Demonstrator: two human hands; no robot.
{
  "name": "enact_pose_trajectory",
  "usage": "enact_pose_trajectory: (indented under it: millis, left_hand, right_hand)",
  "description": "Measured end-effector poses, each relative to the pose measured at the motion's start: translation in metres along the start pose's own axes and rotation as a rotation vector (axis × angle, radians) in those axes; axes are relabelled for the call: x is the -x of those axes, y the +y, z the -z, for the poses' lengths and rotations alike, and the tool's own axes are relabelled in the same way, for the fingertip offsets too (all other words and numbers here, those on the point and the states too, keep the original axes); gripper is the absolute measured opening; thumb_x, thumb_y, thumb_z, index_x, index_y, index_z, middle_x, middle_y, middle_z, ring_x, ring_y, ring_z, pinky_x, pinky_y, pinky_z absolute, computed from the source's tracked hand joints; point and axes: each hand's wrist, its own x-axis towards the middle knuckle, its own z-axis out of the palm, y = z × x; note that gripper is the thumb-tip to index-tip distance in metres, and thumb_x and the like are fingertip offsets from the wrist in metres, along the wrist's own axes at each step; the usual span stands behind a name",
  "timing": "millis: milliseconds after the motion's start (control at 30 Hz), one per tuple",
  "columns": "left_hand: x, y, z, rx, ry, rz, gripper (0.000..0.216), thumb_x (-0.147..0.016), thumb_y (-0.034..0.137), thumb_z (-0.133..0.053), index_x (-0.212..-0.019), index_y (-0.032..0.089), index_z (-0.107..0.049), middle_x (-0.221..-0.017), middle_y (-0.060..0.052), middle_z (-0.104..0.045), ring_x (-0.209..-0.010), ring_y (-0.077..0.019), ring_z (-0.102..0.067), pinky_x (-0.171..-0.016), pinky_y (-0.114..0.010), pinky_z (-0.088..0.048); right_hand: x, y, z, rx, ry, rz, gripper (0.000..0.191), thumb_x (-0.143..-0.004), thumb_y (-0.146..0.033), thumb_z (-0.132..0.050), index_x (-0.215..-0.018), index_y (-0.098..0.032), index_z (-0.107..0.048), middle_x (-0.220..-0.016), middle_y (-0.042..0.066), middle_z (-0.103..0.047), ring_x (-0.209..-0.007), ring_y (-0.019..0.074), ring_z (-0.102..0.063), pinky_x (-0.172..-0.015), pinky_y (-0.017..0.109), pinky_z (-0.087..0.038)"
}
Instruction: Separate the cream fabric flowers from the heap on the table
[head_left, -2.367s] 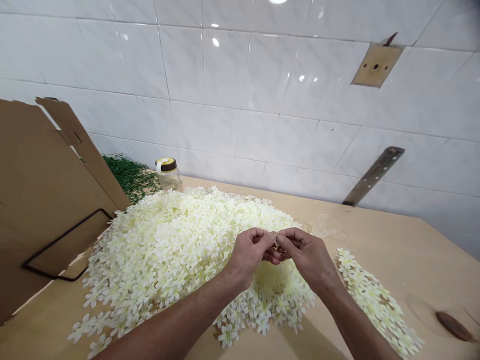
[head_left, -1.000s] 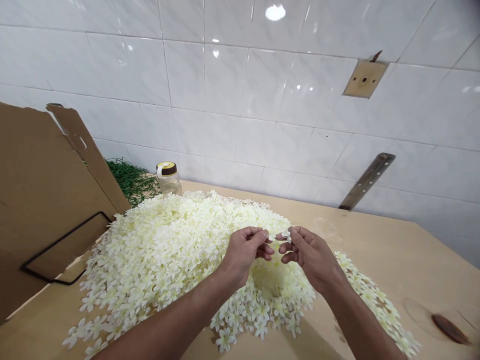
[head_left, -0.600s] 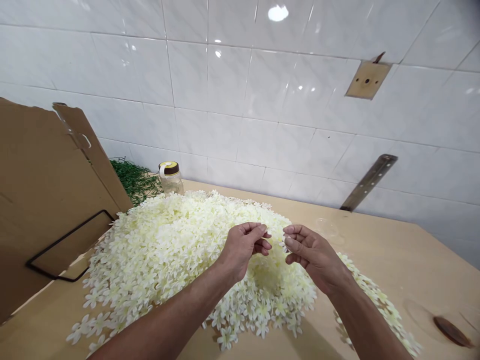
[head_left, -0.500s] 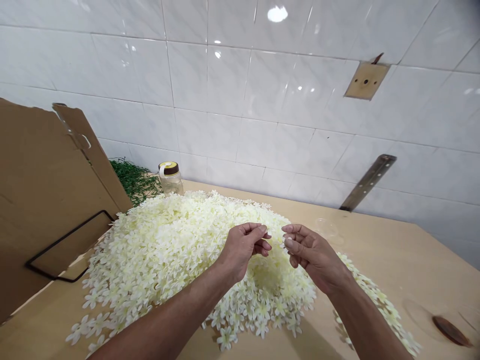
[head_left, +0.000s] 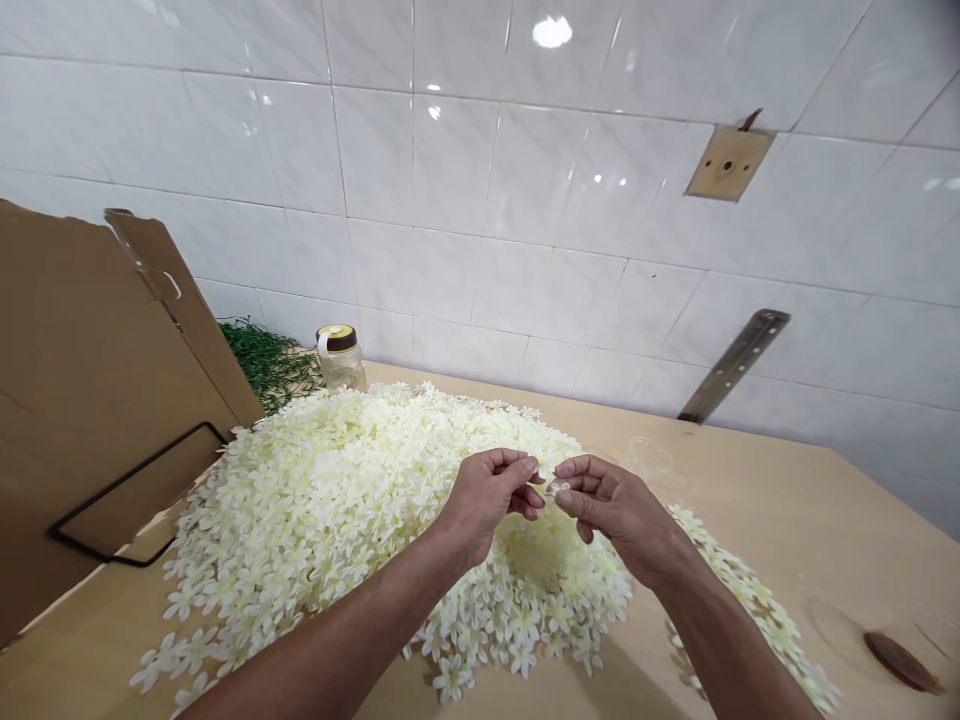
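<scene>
A big heap of cream-white artificial flowers (head_left: 352, 480) covers the middle of the wooden table (head_left: 780, 510). Both hands hover above its near right side. My left hand (head_left: 491, 500) has its fingers curled, thumb and forefinger pinched together on a flower. My right hand (head_left: 611, 510) pinches a small white flower (head_left: 556, 489) between thumb and fingertips. The two pinches almost touch. A thinner strip of the same flowers (head_left: 742, 600) lies to the right of my right forearm.
A cardboard box flap (head_left: 97, 370) stands at the left with a black wire frame (head_left: 127, 500) against it. Green plastic stems (head_left: 266, 360) and a brown-lidded jar (head_left: 339, 355) sit at the back by the tiled wall. A clear lid (head_left: 649, 455) and a brown object (head_left: 904, 662) lie right.
The hands, joined at first, drew apart with a flower in the right fingers. Now they have closed together again and a small flower shows between the fingertips.
</scene>
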Motion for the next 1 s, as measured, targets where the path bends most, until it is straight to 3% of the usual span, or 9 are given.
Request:
enact_pose_trajectory:
  millis: [133, 267, 333, 567, 800, 1000]
  left_hand:
    - [0.000, 0.000, 0.000, -0.035, 0.006, -0.014, 0.023, -0.076, 0.031, -0.075, -0.080, 0.010, -0.066, -0.077, -0.009, -0.067, -0.054, -0.0120, -0.060, -0.051, -0.025, -0.049]
    - [-0.001, -0.002, -0.002, -0.104, 0.026, -0.038, 0.019, -0.078, 0.029, -0.072, -0.078, 0.011, -0.066, -0.070, -0.007, -0.066, -0.050, -0.0122, -0.059, -0.049, -0.026, -0.049]
    - [0.000, -0.003, -0.003, -0.132, 0.025, -0.045, 0.018, -0.078, 0.029, -0.072, -0.077, 0.012, -0.065, -0.070, -0.007, -0.066, -0.051, -0.0128, -0.060, -0.048, -0.026, -0.049]
    - [0.002, -0.005, -0.003, -0.117, -0.060, 0.027, 0.021, -0.078, 0.031, -0.071, -0.074, 0.011, -0.066, -0.069, -0.008, -0.066, -0.055, -0.0137, -0.061, -0.053, -0.027, -0.050]
    - [0.003, -0.008, -0.004, -0.040, -0.069, 0.094, 0.026, -0.078, 0.034, -0.073, -0.074, 0.010, -0.066, -0.069, -0.008, -0.065, -0.054, -0.0120, -0.060, -0.053, -0.025, -0.048]
    - [0.007, -0.010, -0.007, 0.049, -0.094, 0.080, 0.035, -0.074, 0.043, -0.077, -0.077, 0.011, -0.064, -0.082, -0.008, -0.065, -0.055, -0.0118, -0.061, -0.051, -0.025, -0.048]
  right_hand:
    - [0.001, -0.001, -0.001, 0.163, 0.049, 0.006, 0.039, -0.076, -0.052, -0.075, -0.093, -0.018, -0.065, -0.060, -0.003, -0.053, -0.049, 0.0100, -0.042, -0.042, 0.023, -0.036]
    - [0.002, -0.002, -0.005, 0.529, 0.268, 0.162, 0.035, -0.080, -0.056, -0.069, -0.087, -0.021, -0.070, -0.072, 0.003, -0.065, -0.056, 0.0145, -0.050, -0.046, 0.026, -0.039]
    - [0.002, -0.001, -0.008, 0.604, 0.338, 0.232, 0.033, -0.081, -0.055, -0.068, -0.087, -0.022, -0.071, -0.076, 0.005, -0.068, -0.059, 0.0164, -0.053, -0.049, 0.027, -0.042]
    - [0.001, 0.007, -0.010, 0.586, 0.303, 0.330, 0.026, -0.083, -0.049, -0.070, -0.094, -0.025, -0.076, -0.098, 0.008, -0.071, -0.065, 0.0183, -0.058, -0.052, 0.030, -0.048]
    - [0.003, 0.007, -0.010, 0.718, 0.316, 0.437, 0.019, -0.086, -0.044, -0.069, -0.083, -0.027, -0.077, -0.085, 0.005, -0.072, -0.066, 0.0197, -0.062, -0.058, 0.033, -0.050]
    - [0.006, 0.004, -0.012, 0.759, 0.382, 0.389, 0.030, -0.089, -0.050, -0.061, -0.079, -0.025, -0.074, -0.085, 0.006, -0.074, -0.067, 0.0211, -0.066, -0.059, 0.032, -0.052]
